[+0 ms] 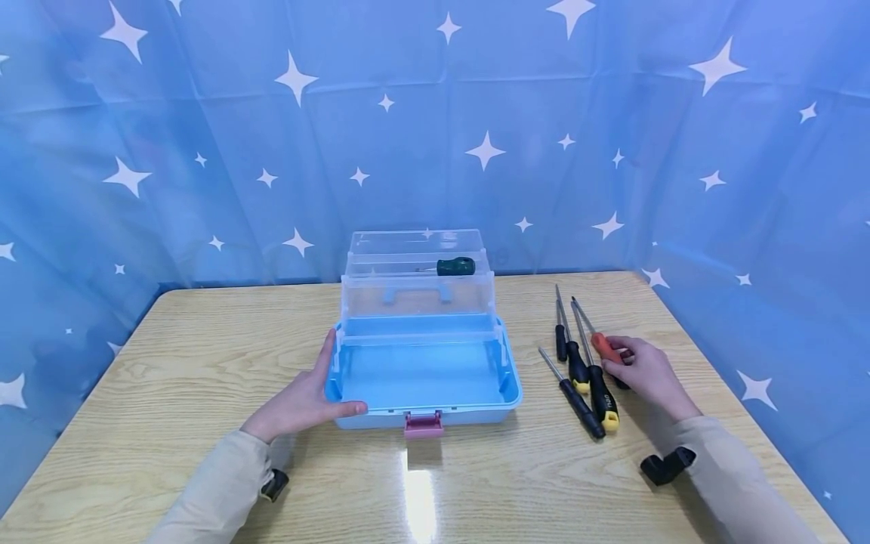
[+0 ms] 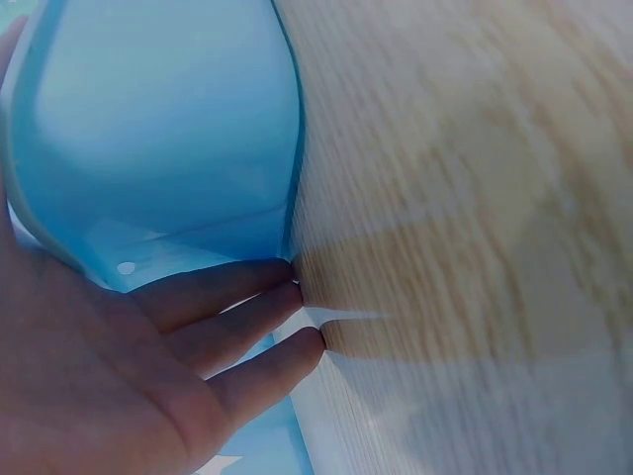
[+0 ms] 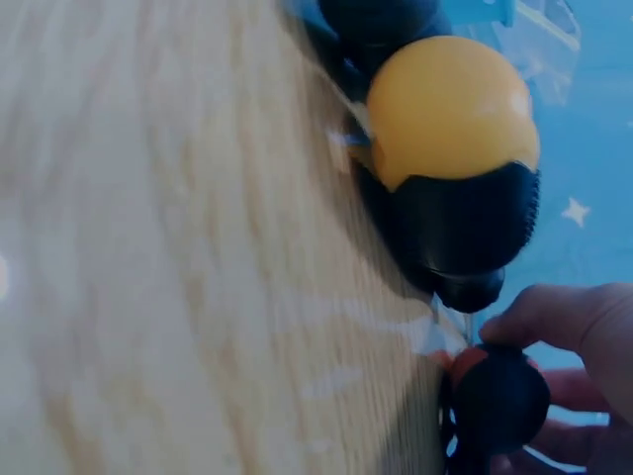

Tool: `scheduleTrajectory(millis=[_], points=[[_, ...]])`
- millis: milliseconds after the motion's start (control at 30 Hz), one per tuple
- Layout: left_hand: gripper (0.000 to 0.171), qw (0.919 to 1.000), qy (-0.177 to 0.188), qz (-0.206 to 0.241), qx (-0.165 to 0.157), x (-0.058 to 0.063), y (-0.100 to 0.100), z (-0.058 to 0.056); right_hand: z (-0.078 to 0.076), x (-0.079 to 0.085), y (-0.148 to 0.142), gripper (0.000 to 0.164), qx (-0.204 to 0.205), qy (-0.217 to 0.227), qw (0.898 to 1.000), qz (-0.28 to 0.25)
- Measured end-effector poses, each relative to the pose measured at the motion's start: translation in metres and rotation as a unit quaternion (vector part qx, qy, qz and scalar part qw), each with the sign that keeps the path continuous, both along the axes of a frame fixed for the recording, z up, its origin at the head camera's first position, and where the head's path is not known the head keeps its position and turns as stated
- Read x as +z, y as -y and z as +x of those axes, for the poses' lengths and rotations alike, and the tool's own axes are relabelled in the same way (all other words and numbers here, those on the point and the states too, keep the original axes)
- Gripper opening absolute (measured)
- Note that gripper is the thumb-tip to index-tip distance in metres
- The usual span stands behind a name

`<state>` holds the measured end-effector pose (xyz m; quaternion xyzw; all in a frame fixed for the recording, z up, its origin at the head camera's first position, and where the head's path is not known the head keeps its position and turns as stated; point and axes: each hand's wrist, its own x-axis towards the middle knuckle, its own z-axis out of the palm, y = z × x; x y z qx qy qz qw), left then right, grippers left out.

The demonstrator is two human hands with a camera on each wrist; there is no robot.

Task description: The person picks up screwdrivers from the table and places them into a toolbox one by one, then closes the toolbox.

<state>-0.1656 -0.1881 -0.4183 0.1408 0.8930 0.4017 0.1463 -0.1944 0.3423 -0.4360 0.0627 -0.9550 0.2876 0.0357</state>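
Note:
A light-blue toolbox (image 1: 469, 412) (image 2: 168, 129) stands with its clear lid raised and a pink latch (image 1: 424, 425) in front. My left hand (image 1: 302, 397) (image 2: 109, 366) rests on its left side, thumb over the front rim and fingers spread straight along the wall. My right hand (image 1: 649, 374) (image 3: 593, 341) pinches the red-and-black handle of a screwdriver (image 1: 605, 347) (image 3: 499, 401), which lies close to the tabletop, its shaft pointing away. Beside it lies a black-and-yellow screwdriver (image 1: 602, 397) (image 3: 450, 109).
Left of these are another black-and-yellow screwdriver (image 1: 577, 366), a small black screwdriver (image 1: 560, 344) and a longer black one (image 1: 581, 409). A green-handled screwdriver (image 1: 455, 266) sits in the clear upper tray. A blue starred curtain (image 1: 421, 151) hangs behind the wooden table (image 1: 224, 332).

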Motion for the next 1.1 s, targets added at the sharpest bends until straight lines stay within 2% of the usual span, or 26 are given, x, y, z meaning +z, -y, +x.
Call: scheduleTrajectory(millis=[167,300,433,567,700,1100], points=[[0.124,1.0000,0.001,0.003,0.004,-0.001,0.000,0.000,-0.001,-0.001,0.002,0.043,-0.005,-0.020,1.000,0.012],[0.123,1.0000,-0.002,0.000,0.007,-0.002,0.000,0.000,-0.001,-0.001,0.003,0.043,-0.014,-0.026,1.000,-0.002],[0.123,0.9999,-0.007,-0.005,0.006,-0.002,0.000,0.000,-0.001,-0.002,0.002,0.044,-0.039,-0.028,0.998,-0.026],[0.123,0.9999,-0.006,-0.007,0.005,-0.002,0.001,0.000,0.000,-0.003,0.000,0.044,-0.064,-0.031,0.997,-0.027],[0.123,1.0000,-0.003,-0.006,0.007,-0.003,0.001,0.000,0.000,-0.004,-0.003,0.043,-0.078,-0.030,0.996,-0.027],[0.123,1.0000,0.001,-0.003,0.008,-0.005,0.001,-0.002,0.003,-0.005,-0.009,0.044,-0.124,-0.048,0.988,-0.075]])
